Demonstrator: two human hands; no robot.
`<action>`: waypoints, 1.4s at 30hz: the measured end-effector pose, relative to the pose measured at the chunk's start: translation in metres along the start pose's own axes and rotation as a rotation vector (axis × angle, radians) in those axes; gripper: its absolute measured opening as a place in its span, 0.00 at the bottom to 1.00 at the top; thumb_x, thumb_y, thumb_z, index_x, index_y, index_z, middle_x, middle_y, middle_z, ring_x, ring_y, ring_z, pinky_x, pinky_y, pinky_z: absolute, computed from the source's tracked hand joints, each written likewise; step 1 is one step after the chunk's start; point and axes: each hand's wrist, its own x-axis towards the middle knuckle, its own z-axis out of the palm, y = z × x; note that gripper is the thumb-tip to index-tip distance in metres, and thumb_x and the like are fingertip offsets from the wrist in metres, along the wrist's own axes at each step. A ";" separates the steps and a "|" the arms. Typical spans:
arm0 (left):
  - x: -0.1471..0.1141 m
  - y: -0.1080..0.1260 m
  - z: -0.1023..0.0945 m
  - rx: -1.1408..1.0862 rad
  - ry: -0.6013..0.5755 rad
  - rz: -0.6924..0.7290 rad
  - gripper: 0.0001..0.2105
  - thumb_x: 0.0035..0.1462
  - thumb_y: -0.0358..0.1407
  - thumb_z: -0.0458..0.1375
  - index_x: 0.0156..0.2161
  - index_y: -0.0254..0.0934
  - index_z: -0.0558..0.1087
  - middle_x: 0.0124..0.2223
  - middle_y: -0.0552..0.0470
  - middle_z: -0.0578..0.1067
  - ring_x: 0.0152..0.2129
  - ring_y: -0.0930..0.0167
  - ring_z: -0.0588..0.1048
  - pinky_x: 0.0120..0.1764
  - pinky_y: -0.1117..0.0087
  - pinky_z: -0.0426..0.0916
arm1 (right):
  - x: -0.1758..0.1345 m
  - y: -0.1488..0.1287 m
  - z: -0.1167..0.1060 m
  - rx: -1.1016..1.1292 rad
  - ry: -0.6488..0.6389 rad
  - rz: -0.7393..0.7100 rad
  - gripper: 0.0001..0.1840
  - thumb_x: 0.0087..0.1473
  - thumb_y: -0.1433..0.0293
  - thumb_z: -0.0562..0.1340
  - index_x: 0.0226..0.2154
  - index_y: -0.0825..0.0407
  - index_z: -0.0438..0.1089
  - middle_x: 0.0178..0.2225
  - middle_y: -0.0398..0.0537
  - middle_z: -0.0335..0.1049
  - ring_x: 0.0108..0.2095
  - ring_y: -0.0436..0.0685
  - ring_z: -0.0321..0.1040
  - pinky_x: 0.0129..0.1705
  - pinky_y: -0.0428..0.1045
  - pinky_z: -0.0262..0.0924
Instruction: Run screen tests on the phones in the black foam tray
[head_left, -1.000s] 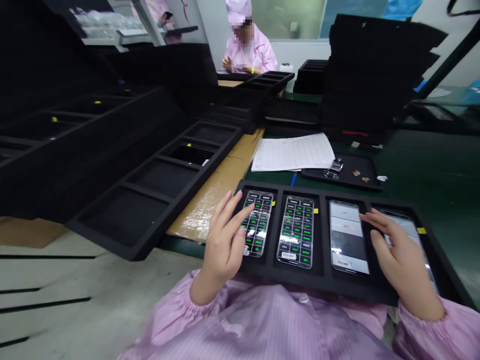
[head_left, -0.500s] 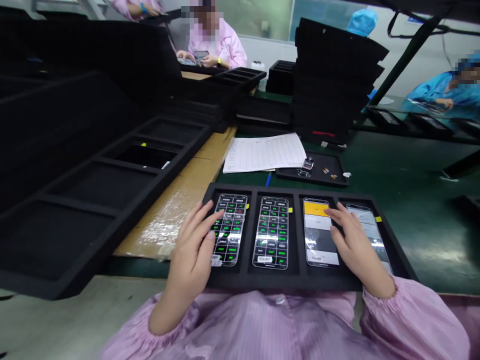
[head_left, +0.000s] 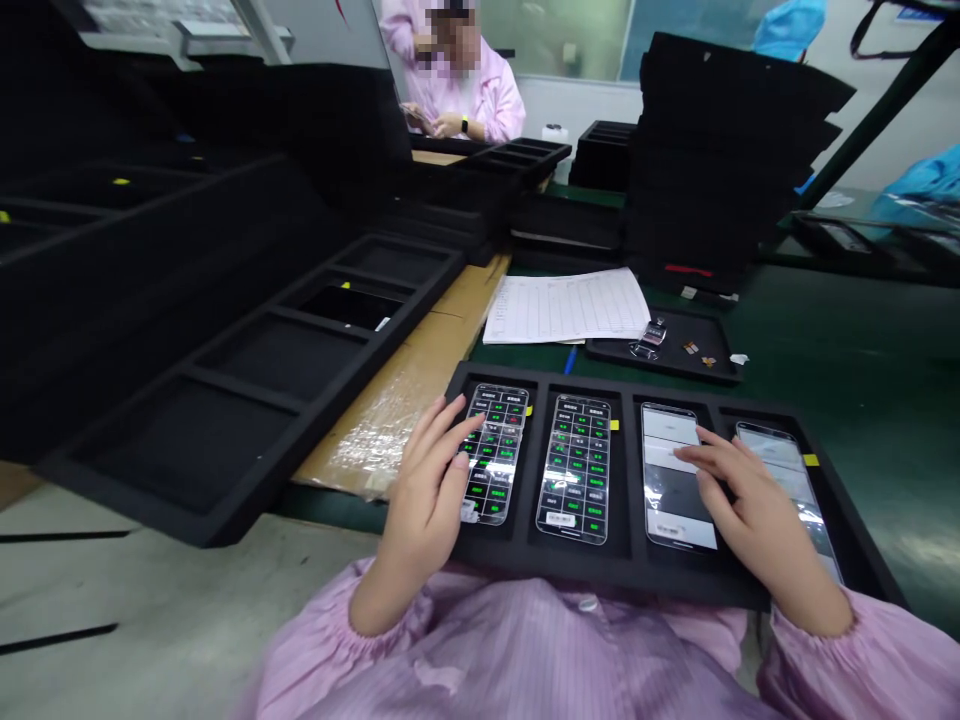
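Note:
A black foam tray (head_left: 630, 450) lies before me, with smartphones side by side in its compartments. My left hand (head_left: 426, 490) is open over the tray's left end, fingers spread, its index fingertip over the leftmost phone (head_left: 499, 455), which shows a dark grid with green text and one red entry. Beside it, the second phone (head_left: 575, 470) shows a similar grid. Fingers outstretched, my right hand (head_left: 750, 500) has its index fingertip at the third phone (head_left: 666, 485), lit with white and grey bands. Part of the rightmost phone (head_left: 787, 465) is hidden behind that hand.
Paper forms (head_left: 566, 305), a blue pen (head_left: 571, 360) and a small black tray (head_left: 667, 365) with little parts lie beyond. At left, a long foam tray (head_left: 247, 365) holds a dark phone (head_left: 352, 306). Foam trays (head_left: 720, 160) are stacked behind; a co-worker (head_left: 480, 95) sits farther back.
The third phone's top band has turned from orange to pale grey. My right index finger now points lower on that screen. The whole view has shifted, placing the tray farther right.

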 end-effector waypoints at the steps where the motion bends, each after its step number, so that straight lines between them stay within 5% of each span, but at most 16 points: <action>1: 0.000 0.000 0.000 -0.001 -0.003 -0.004 0.17 0.69 0.36 0.46 0.58 0.43 0.71 0.66 0.50 0.66 0.67 0.64 0.58 0.67 0.51 0.55 | 0.000 0.000 0.000 -0.007 0.003 -0.010 0.14 0.63 0.67 0.53 0.45 0.46 0.72 0.50 0.48 0.75 0.57 0.65 0.68 0.64 0.68 0.55; 12: 0.003 -0.008 0.002 -0.004 0.001 0.012 0.17 0.68 0.37 0.47 0.57 0.48 0.71 0.65 0.53 0.67 0.66 0.62 0.59 0.67 0.47 0.55 | 0.003 -0.014 -0.012 0.056 -0.054 -0.196 0.11 0.60 0.73 0.55 0.40 0.46 0.71 0.40 0.44 0.79 0.55 0.61 0.71 0.65 0.65 0.56; 16: 0.007 -0.009 0.003 -0.006 0.031 0.013 0.16 0.68 0.39 0.48 0.55 0.49 0.72 0.64 0.53 0.69 0.66 0.60 0.61 0.67 0.42 0.55 | 0.003 0.019 -0.029 -0.111 0.122 0.078 0.14 0.62 0.70 0.51 0.45 0.47 0.69 0.47 0.50 0.76 0.60 0.64 0.65 0.66 0.70 0.50; 20: 0.009 -0.008 0.003 -0.012 0.033 0.004 0.15 0.68 0.40 0.48 0.54 0.47 0.73 0.63 0.51 0.70 0.65 0.59 0.62 0.65 0.38 0.55 | -0.005 0.055 -0.046 -0.249 0.094 0.335 0.17 0.60 0.67 0.50 0.47 0.50 0.68 0.48 0.56 0.76 0.63 0.73 0.60 0.62 0.80 0.44; 27: 0.009 -0.009 0.004 -0.009 0.035 0.000 0.16 0.67 0.41 0.49 0.55 0.51 0.73 0.64 0.53 0.70 0.65 0.59 0.62 0.65 0.39 0.56 | -0.032 0.042 -0.049 -0.217 0.252 0.266 0.15 0.60 0.70 0.49 0.44 0.47 0.69 0.43 0.47 0.78 0.59 0.64 0.66 0.65 0.72 0.46; 35: 0.012 -0.010 0.005 -0.002 0.013 0.017 0.16 0.67 0.41 0.49 0.54 0.51 0.74 0.64 0.55 0.70 0.65 0.58 0.62 0.66 0.38 0.53 | -0.048 0.042 -0.033 -0.204 0.240 0.227 0.15 0.61 0.71 0.50 0.44 0.48 0.70 0.45 0.49 0.77 0.57 0.65 0.68 0.64 0.72 0.49; 42: 0.010 -0.016 0.006 0.023 -0.006 0.017 0.17 0.68 0.42 0.46 0.56 0.50 0.72 0.65 0.52 0.68 0.66 0.60 0.60 0.67 0.38 0.52 | -0.051 0.035 -0.034 -0.212 0.483 0.170 0.13 0.64 0.71 0.51 0.40 0.49 0.72 0.40 0.47 0.78 0.50 0.61 0.73 0.62 0.68 0.56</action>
